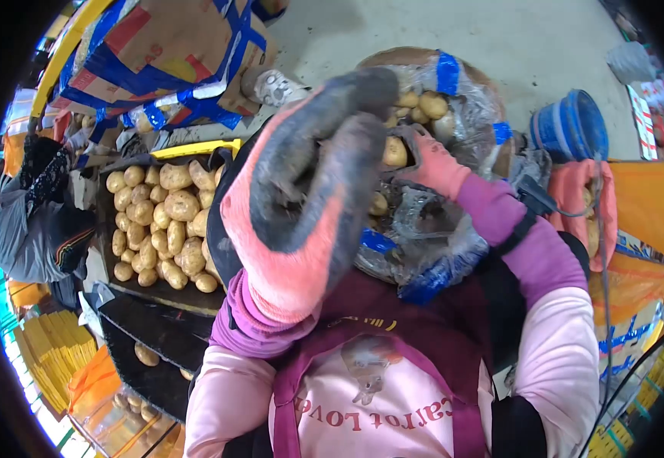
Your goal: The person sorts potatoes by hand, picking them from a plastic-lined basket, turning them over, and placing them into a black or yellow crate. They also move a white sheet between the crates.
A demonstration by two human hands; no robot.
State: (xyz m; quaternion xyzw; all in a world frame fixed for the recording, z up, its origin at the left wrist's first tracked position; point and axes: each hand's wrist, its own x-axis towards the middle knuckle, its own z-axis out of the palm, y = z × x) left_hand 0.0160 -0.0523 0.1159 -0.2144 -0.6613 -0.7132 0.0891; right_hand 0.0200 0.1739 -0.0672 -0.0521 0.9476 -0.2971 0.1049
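My left hand (301, 191), in a pink glove with a dirty dark palm, is raised close to the camera. Its fingers are bent but apart, and I see nothing between them. Lower and to the right, my right hand (432, 162) in the same kind of glove grips a potato (395, 152). That hand is over a round container (400, 55) lined with clear plastic and blue tape. More potatoes (432, 105) lie inside it. My left hand hides part of the container.
At left stands a crate of potatoes (180, 206) with a yellow edge. Taped cardboard boxes (175, 42) are behind it. A blue bucket (568, 126), a pink sack (576, 198) and an orange sack (649, 221) stand at right. A black tray (152, 324) holds a few potatoes.
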